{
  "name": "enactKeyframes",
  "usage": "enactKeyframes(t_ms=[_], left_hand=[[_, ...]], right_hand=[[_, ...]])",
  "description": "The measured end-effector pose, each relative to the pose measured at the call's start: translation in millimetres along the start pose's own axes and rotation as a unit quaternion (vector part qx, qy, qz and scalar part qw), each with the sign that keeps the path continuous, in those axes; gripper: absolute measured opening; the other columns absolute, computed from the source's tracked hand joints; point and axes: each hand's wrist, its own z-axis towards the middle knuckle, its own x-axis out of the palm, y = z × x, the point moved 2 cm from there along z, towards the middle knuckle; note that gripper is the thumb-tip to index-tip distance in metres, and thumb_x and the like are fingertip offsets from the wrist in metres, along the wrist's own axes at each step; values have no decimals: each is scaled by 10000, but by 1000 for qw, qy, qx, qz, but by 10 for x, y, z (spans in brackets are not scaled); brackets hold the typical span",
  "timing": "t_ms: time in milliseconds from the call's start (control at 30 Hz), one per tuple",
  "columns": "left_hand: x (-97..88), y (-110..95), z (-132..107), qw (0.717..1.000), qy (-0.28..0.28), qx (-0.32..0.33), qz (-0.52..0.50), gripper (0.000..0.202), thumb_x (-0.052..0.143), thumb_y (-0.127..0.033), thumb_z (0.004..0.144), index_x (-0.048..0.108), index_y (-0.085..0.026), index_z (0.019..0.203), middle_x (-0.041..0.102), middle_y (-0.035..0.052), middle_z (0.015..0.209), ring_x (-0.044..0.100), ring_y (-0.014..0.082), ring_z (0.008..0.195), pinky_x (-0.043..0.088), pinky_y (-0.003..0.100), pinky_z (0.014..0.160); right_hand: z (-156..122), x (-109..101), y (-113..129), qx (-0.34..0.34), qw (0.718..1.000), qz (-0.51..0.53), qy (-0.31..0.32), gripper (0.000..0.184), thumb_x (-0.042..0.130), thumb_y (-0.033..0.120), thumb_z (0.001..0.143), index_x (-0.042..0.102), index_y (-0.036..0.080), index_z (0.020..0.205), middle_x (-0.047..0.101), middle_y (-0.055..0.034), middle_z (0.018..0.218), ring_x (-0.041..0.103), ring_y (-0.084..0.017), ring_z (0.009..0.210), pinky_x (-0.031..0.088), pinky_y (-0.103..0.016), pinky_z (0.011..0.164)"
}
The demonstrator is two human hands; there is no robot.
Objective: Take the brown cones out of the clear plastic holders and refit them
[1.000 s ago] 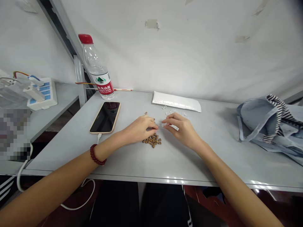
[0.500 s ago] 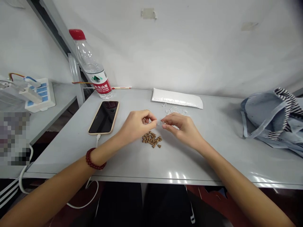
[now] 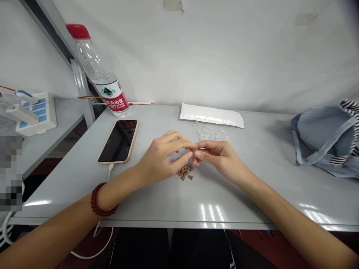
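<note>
My right hand [image 3: 217, 157] is closed in a pinch, thumb against forefinger, on a tiny see-through piece [image 3: 195, 149] that its fingertips largely cover. From the other side, my left hand [image 3: 165, 155] brings its thumb and fingertips to that same piece; whether it grips anything itself is hidden. Under the fingers lies a heap of small brown pellets [image 3: 185, 172], partly covered by my left hand. Just behind my right hand is a loose pile of small clear plastic pieces [image 3: 211, 133].
A white padded pouch [image 3: 211, 115] lies by the wall. To the left are a phone [image 3: 119, 142] on a charging cable, a red-capped water bottle [image 3: 103, 78] and a power strip [image 3: 39, 114]. A blue fabric bag [image 3: 325, 130] sits at the right.
My hands have come together, fingertips now meeting over the small piece. My left fingers have stretched out from their tighter curl. The whole view has shifted slightly.
</note>
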Motion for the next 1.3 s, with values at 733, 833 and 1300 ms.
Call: enactKeyframes(t_ms=[733, 833, 1300], left_hand=[[-23, 362, -34, 979, 89, -18, 182, 222, 671, -249, 804, 643, -103, 968, 637, 93, 847, 512, 232, 891, 484, 392, 794], [-78, 324, -16, 981, 63, -40, 177, 230, 581, -187, 860, 616, -127, 1080, 663, 91, 918, 536, 224, 918, 493, 391, 800], [-361, 265, -35, 956, 209, -173, 109, 169, 551, -184, 828, 710, -194, 882, 717, 13, 775, 636, 151, 658, 460, 229, 571]], right_hand=[[948, -598, 14, -136, 863, -468, -132, 214, 538, 64, 786, 697, 137, 910, 685, -127, 994, 607, -233, 916, 472, -384, 808], [1054, -624, 34, -143, 850, -503, -61, 276, 519, 10, 767, 715, 163, 887, 700, -105, 968, 618, -225, 911, 474, -381, 838], [730, -548, 104, -174, 872, -456, -42, 250, 454, 102, 856, 672, 176, 954, 647, -88, 981, 584, -182, 822, 457, -329, 702]])
